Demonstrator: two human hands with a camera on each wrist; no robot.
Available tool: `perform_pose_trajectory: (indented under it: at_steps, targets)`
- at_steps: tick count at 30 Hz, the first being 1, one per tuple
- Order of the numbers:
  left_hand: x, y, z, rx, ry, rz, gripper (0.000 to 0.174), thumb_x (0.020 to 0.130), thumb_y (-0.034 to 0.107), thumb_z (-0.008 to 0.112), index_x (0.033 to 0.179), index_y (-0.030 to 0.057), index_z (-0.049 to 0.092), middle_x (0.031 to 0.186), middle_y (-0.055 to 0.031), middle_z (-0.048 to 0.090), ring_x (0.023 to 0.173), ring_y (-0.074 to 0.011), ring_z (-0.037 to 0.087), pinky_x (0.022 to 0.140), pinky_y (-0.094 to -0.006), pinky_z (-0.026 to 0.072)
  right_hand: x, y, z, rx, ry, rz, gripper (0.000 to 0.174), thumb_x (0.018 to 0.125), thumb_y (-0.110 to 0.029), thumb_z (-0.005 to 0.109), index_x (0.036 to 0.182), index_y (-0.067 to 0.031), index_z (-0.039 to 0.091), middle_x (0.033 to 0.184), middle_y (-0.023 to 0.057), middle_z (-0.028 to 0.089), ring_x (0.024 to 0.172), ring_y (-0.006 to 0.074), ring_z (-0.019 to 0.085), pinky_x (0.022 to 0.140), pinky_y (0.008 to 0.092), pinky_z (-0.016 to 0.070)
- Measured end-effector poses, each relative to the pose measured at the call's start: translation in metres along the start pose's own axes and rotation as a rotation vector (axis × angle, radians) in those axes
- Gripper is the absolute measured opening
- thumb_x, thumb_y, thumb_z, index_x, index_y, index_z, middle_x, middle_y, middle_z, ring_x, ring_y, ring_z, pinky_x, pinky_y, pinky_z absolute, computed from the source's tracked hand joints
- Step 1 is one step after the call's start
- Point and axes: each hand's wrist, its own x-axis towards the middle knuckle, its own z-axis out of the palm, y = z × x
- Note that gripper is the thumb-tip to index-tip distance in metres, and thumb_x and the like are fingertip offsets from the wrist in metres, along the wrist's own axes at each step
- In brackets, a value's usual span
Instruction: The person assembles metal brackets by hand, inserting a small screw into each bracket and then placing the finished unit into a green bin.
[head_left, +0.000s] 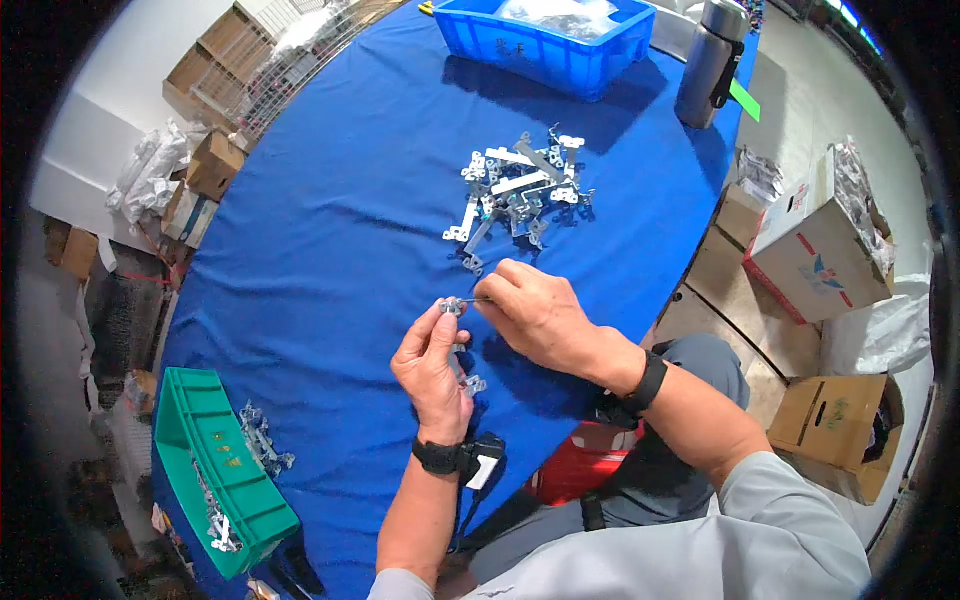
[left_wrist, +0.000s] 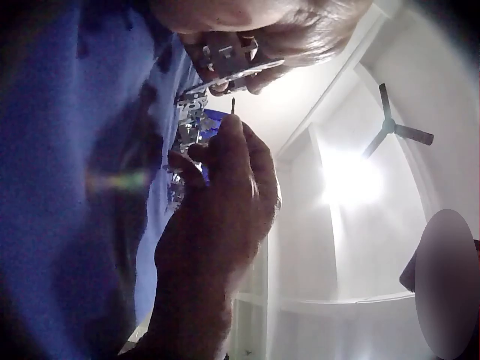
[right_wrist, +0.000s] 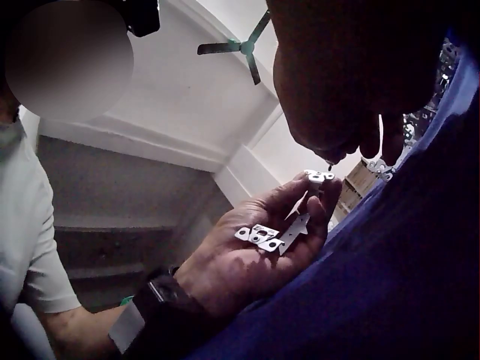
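Note:
The left hand (head_left: 433, 372) holds a silvery metal bracket (head_left: 452, 307) between thumb and fingertips. In the right wrist view the bracket (right_wrist: 279, 238) lies along the palm of the left hand (right_wrist: 240, 255), its upper end pinched at the fingertips. The right hand (head_left: 545, 312) pinches a thin pointed metal rod (head_left: 474, 300), directed at the bracket's upper end. In the left wrist view the rod's tip (left_wrist: 233, 105) stands out from the fingertips of the right hand (left_wrist: 217, 202), a little apart from the bracket (left_wrist: 229, 73).
A pile of metal brackets (head_left: 520, 185) lies beyond the hands on the blue cloth (head_left: 330, 200). At the left edge stands a green bin (head_left: 225, 470), with more brackets (head_left: 262, 440) beside it. A blue crate (head_left: 545, 45) and a steel flask (head_left: 712, 65) are at the far side.

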Motion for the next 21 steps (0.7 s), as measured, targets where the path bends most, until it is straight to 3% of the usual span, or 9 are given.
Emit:
perform_pose_trajectory:
  at_steps: [11,16,21]
  targets:
    - [0.0,0.001,0.0,0.056,0.045,-0.049,0.021,0.09,0.003,0.068,0.111,-0.0007,0.068,0.096,-0.0071,0.071,0.068,-0.0071,0.062,0.058,-0.0196,0.0516,-0.002,0.002,0.007,0.001,0.02,-0.031,0.012,0.083,-0.011,0.061,0.084,-0.0063,0.05,0.081,0.0118,0.052,0.075,0.0321,0.058,0.058,0.0441,0.0488]
    - [0.0,0.003,0.002,0.105,0.061,-0.082,0.024,0.092,0.006,0.067,0.114,-0.0005,0.067,0.098,-0.0058,0.072,0.064,-0.0047,0.059,0.055,-0.0175,0.0476,-0.006,0.009,0.012,-0.048,0.026,-0.052,0.016,0.087,-0.018,0.066,0.085,-0.0075,0.055,0.079,0.0091,0.053,0.073,0.0281,0.06,0.059,0.0405,0.0498]
    - [0.002,-0.002,-0.004,0.108,0.027,-0.052,0.024,0.093,0.008,0.067,0.115,-0.0002,0.066,0.098,-0.0055,0.072,0.063,-0.005,0.058,0.054,-0.0173,0.0468,-0.007,0.008,0.014,-0.013,0.018,-0.021,0.013,0.089,-0.016,0.064,0.088,-0.0063,0.055,0.076,0.0095,0.053,0.071,0.0284,0.061,0.059,0.0406,0.0493]
